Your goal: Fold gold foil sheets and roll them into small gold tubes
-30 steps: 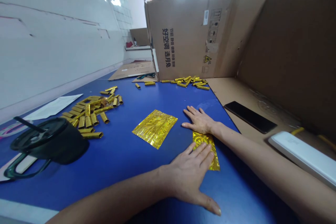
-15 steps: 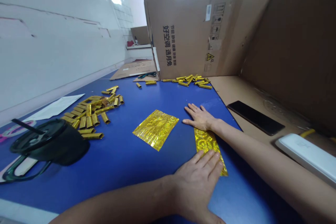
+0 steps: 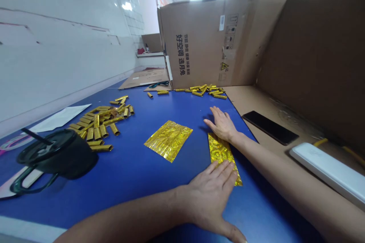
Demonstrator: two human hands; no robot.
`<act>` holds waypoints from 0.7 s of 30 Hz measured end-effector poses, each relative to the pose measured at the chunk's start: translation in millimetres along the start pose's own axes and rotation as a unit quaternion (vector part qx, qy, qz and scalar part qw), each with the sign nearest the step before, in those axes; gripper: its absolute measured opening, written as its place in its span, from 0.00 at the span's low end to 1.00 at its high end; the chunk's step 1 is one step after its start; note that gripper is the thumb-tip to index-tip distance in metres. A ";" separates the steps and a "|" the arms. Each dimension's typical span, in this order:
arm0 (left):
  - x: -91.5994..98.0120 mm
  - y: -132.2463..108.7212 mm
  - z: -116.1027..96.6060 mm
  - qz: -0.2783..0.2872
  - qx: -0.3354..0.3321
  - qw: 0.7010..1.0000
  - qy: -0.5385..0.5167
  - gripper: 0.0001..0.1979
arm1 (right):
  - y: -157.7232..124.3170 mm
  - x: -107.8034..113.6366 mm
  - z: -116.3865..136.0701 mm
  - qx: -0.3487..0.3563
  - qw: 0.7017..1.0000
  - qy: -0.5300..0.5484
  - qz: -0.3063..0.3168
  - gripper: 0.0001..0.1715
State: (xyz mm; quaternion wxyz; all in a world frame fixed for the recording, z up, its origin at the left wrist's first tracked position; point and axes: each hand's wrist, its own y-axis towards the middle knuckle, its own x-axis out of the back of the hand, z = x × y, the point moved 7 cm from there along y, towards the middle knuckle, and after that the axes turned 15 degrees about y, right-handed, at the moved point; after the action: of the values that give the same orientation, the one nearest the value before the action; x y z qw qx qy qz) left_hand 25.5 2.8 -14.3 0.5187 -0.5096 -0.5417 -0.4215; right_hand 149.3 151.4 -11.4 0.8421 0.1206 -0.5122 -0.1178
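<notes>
A narrow strip of shiny gold foil (image 3: 220,150) lies flat on the blue table (image 3: 128,182). My left hand (image 3: 209,193) rests with spread fingers over the strip's near end, thumb stretched out to the right. At the far end of the strip is my right hand (image 3: 224,125), its fingers extended and its palm side covering the top edge. Whether that palm presses down I cannot tell. Left of both hands lies a separate, wider piece of gold foil (image 3: 169,140), its surface creased, touched by neither hand.
Small gold tubes (image 3: 104,117) pile up at the left, and more gold tubes (image 3: 203,90) lie before a cardboard box (image 3: 205,45). A dark lidded mug (image 3: 65,155) with a straw stands at left. A phone (image 3: 270,127) and a white device (image 3: 327,171) lie at right.
My right hand has slid slightly away from me along the strip, uncovering a bit more of its far end. My left hand stays spread on the near end. The camera view has shifted slightly.
</notes>
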 end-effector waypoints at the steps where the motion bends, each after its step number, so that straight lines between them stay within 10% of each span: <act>1: -0.4 0.1 0.1 0.001 0.001 1.000 -0.001 0.48 | -8.2 2.4 3.1 0.006 1.000 0.008 0.005 0.41; 8: -1.7 0.6 -0.2 -0.003 0.001 1.000 -0.011 0.48 | -60.8 -21.5 19.9 0.063 0.979 0.001 0.196 0.46; 21: -0.7 0.1 -0.1 -0.025 -0.004 0.999 -0.037 0.47 | -11.9 -30.4 -3.9 0.013 0.986 -0.030 0.166 0.48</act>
State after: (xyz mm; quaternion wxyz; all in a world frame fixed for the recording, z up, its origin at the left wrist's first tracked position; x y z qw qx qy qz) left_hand 25.6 2.6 -15.0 0.4856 -0.5132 -0.5716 -0.4172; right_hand 138.2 150.2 -42.3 0.8327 0.0416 -0.5515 0.0268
